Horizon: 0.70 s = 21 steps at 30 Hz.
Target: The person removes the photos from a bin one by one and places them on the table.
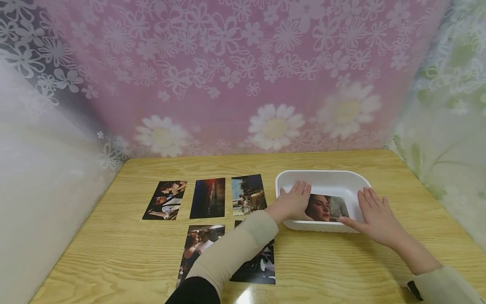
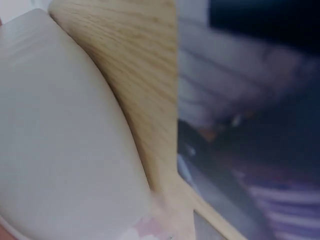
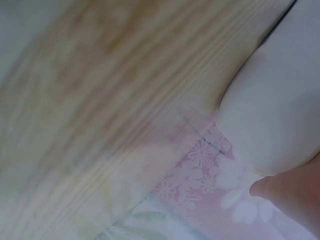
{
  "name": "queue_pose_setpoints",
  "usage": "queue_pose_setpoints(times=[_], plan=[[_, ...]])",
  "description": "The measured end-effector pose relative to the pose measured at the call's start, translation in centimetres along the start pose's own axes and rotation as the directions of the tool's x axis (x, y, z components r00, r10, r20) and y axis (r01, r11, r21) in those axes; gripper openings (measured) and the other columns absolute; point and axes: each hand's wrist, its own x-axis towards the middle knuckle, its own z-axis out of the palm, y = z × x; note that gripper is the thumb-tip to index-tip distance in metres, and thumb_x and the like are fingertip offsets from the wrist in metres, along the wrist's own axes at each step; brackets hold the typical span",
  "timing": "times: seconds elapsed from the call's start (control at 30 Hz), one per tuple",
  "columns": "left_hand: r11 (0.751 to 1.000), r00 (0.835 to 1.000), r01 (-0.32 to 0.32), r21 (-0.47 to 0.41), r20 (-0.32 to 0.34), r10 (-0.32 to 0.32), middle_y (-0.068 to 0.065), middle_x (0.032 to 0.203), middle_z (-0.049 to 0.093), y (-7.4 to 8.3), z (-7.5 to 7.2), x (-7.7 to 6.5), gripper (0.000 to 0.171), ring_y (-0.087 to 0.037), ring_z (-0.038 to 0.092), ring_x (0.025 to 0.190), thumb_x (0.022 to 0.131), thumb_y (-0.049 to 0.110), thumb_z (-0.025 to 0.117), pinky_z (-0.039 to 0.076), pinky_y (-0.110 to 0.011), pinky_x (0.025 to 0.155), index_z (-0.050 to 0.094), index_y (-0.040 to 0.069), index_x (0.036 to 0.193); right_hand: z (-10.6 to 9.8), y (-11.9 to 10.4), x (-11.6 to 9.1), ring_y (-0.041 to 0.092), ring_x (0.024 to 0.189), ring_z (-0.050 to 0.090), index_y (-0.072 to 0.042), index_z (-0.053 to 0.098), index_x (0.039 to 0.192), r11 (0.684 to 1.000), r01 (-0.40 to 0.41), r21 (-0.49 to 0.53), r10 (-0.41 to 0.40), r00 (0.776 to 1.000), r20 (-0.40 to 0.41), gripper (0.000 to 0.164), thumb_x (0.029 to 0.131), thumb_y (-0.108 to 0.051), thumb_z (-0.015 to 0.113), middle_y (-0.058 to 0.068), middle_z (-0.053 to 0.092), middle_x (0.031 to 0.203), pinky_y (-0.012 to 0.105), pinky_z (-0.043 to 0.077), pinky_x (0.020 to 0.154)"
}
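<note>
A white plastic basin (image 1: 317, 174) stands on the right part of the table with a photo print (image 1: 338, 207) lying inside it. My left hand (image 1: 293, 202) reaches over the basin's left rim, its straight fingers inside and its thumb beside the print. At the right rim is my right hand (image 1: 376, 217), fingers extended over the edge and thumb pointing inward at the front rim near the print's corner. The basin's outer wall (image 2: 60, 125) fills much of the left wrist view. In the right wrist view, a fingertip lies against the end of the basin (image 3: 275, 110).
On the wooden table (image 1: 114, 253), left of the basin, lie three photo prints in a back row: a couple (image 1: 165, 200), a ship (image 1: 207, 198) and a deck scene (image 1: 248, 196). Two front prints (image 1: 203, 238) (image 1: 262, 270) are partly hidden by my left sleeve. Flowered cloth (image 1: 228, 84) surrounds the table.
</note>
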Motion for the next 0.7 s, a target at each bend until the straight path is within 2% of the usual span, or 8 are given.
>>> queue_pose_setpoints(times=[0.17,0.47,0.7], plan=[[0.998,0.999,0.009,0.063,0.042,-0.011,0.002,0.147,-0.003,0.22,-0.12,0.04,0.098,-0.012,-0.007,0.132,0.073,0.066,0.051,0.017,-0.050,0.100,0.002,0.018,0.143,-0.05,-0.03,0.00,0.046,0.126,-0.001,0.022,0.014,0.129,1.000,-0.002,0.001,0.002,1.000,-0.002,0.096,0.081,-0.050,0.054,0.042,0.008,0.132,0.058,-0.008,0.096],[0.996,0.994,0.015,0.082,0.111,-0.024,0.003,0.147,0.002,0.29,0.06,0.36,0.087,-0.010,-0.003,0.132,0.079,0.060,0.049,0.020,-0.048,0.100,0.006,0.018,0.143,0.14,0.13,0.05,0.046,0.126,-0.003,0.022,0.012,0.130,1.000,0.005,-0.001,-0.005,1.000,-0.005,0.096,0.082,-0.050,0.054,0.041,0.007,0.133,0.057,-0.009,0.096],[0.997,0.989,0.032,0.069,0.141,-0.042,0.004,0.146,0.012,0.21,0.36,0.90,0.085,-0.010,0.006,0.132,0.079,0.059,0.050,0.023,-0.046,0.099,0.012,0.018,0.143,0.16,0.19,0.04,0.045,0.126,-0.004,0.022,0.012,0.130,1.000,0.010,-0.001,-0.010,1.000,-0.005,0.096,0.082,-0.050,0.054,0.042,0.006,0.133,0.058,-0.008,0.096]])
